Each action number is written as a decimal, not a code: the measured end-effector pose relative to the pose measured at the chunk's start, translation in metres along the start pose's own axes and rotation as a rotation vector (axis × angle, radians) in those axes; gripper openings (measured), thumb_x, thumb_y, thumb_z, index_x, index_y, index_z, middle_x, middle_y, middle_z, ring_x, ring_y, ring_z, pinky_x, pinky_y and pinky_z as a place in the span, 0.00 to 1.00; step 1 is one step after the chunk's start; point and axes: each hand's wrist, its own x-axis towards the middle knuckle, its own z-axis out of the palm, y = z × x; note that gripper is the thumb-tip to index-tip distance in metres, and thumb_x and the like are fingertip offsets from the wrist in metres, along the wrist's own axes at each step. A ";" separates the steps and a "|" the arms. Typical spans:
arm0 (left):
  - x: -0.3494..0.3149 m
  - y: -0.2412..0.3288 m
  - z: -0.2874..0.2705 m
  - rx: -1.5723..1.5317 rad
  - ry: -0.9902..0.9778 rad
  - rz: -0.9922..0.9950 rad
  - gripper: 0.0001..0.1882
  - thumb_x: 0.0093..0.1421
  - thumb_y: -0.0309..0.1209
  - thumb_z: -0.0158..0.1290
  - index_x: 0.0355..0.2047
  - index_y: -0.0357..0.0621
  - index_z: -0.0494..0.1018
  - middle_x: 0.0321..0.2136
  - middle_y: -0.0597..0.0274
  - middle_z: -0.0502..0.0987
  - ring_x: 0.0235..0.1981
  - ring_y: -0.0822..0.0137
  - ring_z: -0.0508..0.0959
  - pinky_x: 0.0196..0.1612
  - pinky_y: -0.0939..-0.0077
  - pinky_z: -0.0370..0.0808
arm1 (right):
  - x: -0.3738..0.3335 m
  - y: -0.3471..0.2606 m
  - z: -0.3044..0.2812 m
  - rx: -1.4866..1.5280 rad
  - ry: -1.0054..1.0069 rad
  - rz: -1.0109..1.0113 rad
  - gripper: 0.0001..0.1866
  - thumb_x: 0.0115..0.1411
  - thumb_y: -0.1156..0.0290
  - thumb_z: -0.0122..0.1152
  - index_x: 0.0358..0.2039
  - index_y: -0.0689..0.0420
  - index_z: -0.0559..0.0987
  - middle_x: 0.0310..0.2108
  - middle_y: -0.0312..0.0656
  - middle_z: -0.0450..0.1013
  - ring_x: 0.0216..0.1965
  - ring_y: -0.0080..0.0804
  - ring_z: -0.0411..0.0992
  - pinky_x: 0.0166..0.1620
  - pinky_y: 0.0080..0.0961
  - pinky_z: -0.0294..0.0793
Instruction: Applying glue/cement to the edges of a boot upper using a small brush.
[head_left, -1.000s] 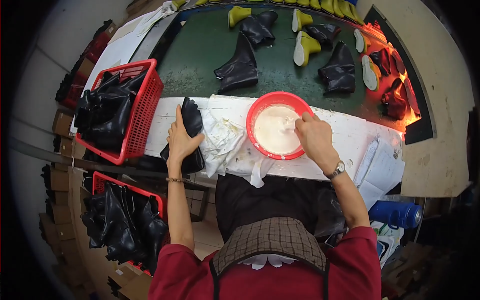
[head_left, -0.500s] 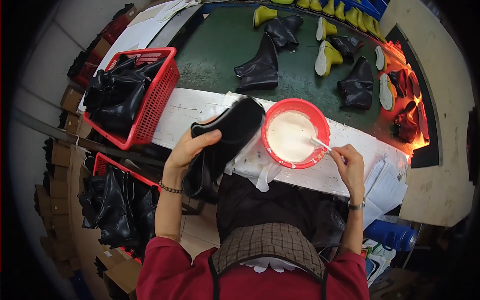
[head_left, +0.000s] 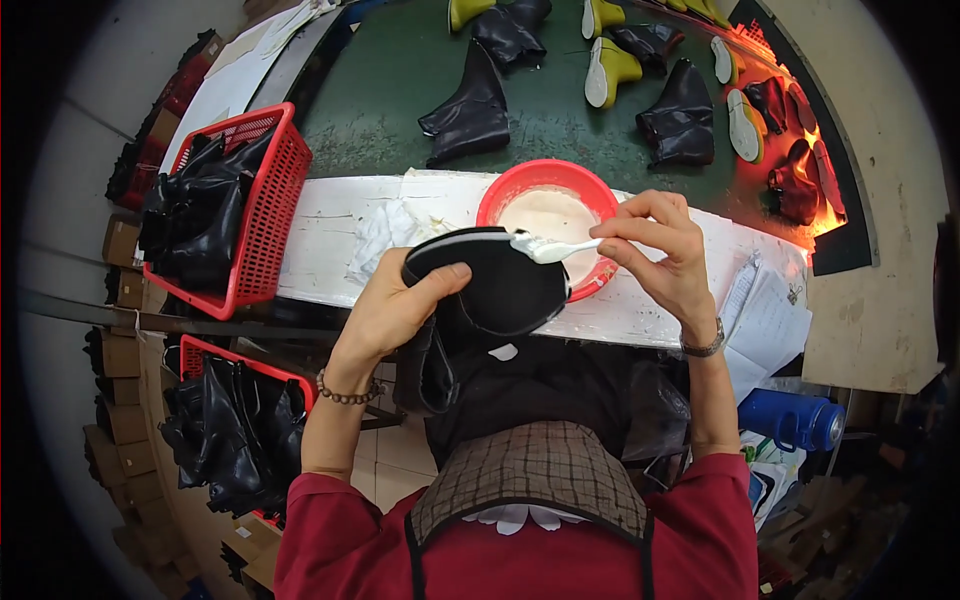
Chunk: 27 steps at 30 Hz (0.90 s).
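Observation:
My left hand (head_left: 395, 300) is closed on a black boot (head_left: 490, 285), its thumb across the upturned underside and the shaft hanging below. A white strip follows part of the underside's far edge. My right hand (head_left: 660, 245) pinches a small white-handled brush (head_left: 570, 246). The brush's head, thick with white paste, touches that edge near the toe of the boot. Just beyond stands a red bowl (head_left: 494, 192) holding creamy white liquid (head_left: 545, 210); the boot and brush hide part of it.
A crumpled white cloth (head_left: 385, 235) lies on the white ledge (head_left: 335, 215). Red baskets (head_left: 290, 165) of black boots stand at the left. On the green surface (head_left: 370, 110) are black boots (head_left: 470, 110) and yellow boots (head_left: 612, 72), with an orange glow (head_left: 825, 205) at right. Papers (head_left: 770, 315) and a blue flask (head_left: 790, 420) sit nearby.
My right hand has lifted the brush out of the bowl and brought it left onto the boot's edge. The boot has turned underside up and come nearer. The view has shifted slightly.

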 end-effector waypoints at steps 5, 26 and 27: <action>-0.010 0.016 0.003 0.079 0.119 0.129 0.12 0.68 0.31 0.57 0.35 0.32 0.81 0.21 0.74 0.74 0.23 0.82 0.67 0.26 0.81 0.63 | -0.014 -0.005 0.007 0.059 0.070 0.076 0.09 0.52 0.69 0.76 0.35 0.51 0.88 0.31 0.31 0.76 0.35 0.24 0.72 0.46 0.27 0.60; 0.008 -0.020 -0.003 0.418 0.545 0.486 0.19 0.71 0.27 0.47 0.59 0.31 0.72 0.42 0.40 0.82 0.41 0.52 0.83 0.50 0.67 0.76 | -0.028 -0.018 0.064 0.305 0.385 0.358 0.20 0.64 0.78 0.63 0.56 0.63 0.76 0.50 0.45 0.77 0.52 0.32 0.75 0.56 0.29 0.74; 0.009 -0.019 0.001 0.419 0.508 0.435 0.19 0.71 0.27 0.48 0.60 0.32 0.72 0.41 0.40 0.83 0.43 0.55 0.84 0.50 0.66 0.76 | -0.008 -0.037 0.082 0.510 0.383 0.292 0.19 0.64 0.78 0.62 0.56 0.64 0.74 0.52 0.46 0.76 0.54 0.32 0.75 0.57 0.29 0.74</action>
